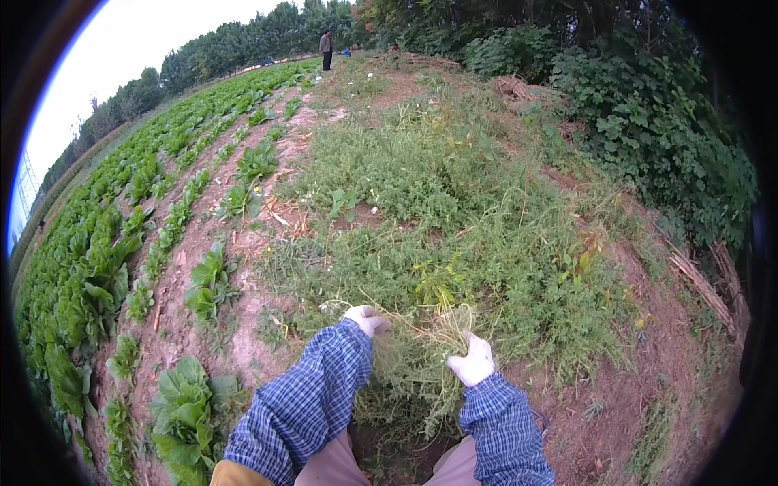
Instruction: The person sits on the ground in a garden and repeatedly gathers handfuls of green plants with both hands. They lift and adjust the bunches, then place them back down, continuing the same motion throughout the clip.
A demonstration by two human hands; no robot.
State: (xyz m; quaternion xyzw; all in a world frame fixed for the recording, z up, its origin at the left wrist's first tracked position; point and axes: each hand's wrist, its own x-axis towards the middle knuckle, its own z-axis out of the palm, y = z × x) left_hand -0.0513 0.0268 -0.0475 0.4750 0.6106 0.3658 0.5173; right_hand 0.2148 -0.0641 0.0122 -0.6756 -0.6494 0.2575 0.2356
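Observation:
My left hand (368,320), in a pale glove below a blue checked sleeve, is closed around thin stems of a weed clump. To its right, my right hand (472,359), gloved alike, holds the other side of the same clump, its thumb side against the pale stems. The pulled weeds (413,370) hang between and below both hands, over my knees, with pale thin stems at the top and green leaves underneath. The fingertips of both hands are partly hidden by the stems. Low green weeds (516,291) grow thickly just beyond the hands.
Rows of leafy cabbage-like plants (91,291) run along the left, with larger plants (182,419) near my left arm. Bare soil (614,419) lies at the right. Dry stalks (705,285) and dense bushes (668,133) border the right side. A person (326,50) stands far ahead.

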